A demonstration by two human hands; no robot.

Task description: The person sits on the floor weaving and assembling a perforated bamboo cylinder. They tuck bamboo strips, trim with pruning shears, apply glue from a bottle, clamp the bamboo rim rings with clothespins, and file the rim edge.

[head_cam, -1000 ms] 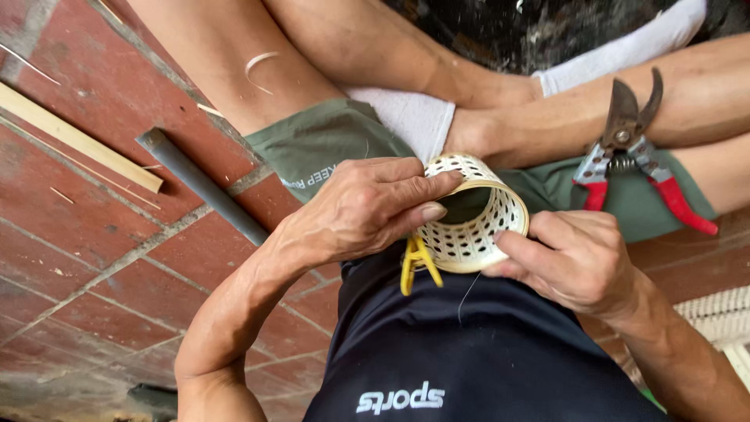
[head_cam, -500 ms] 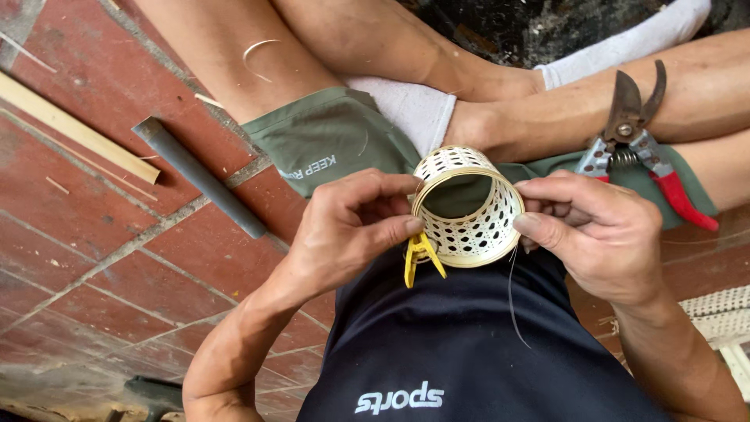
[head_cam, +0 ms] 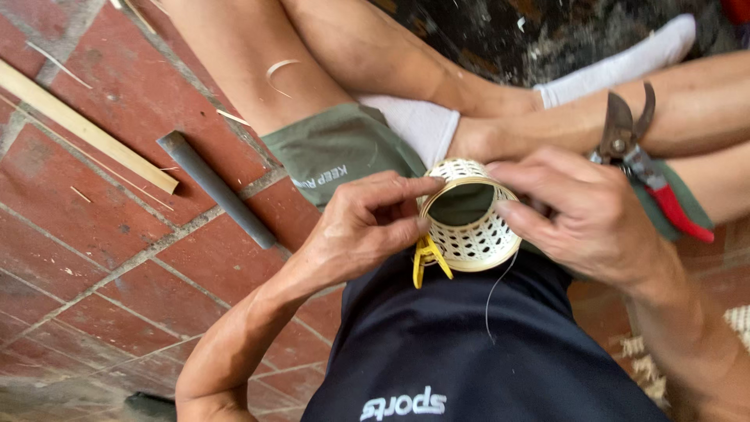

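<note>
Hands meet over the lap on one small woven ring basket (head_cam: 469,227), pale cream with an open lattice wall. Left hand (head_cam: 363,230) pinches its rim, fingers curled closed on the edge; right hand (head_cam: 582,211) grips the opposite side, fingers bent around the wall. One yellow clip (head_cam: 428,262) hangs at the lower rim. One pair of red-handled shears (head_cam: 641,168) rests on the leg. One grey pipe (head_cam: 215,187) and one bamboo slat (head_cam: 86,129) lie on the brick floor (head_cam: 101,258)

Soft even daylight, faint shadows, no glare; edges slightly blurred.
</note>
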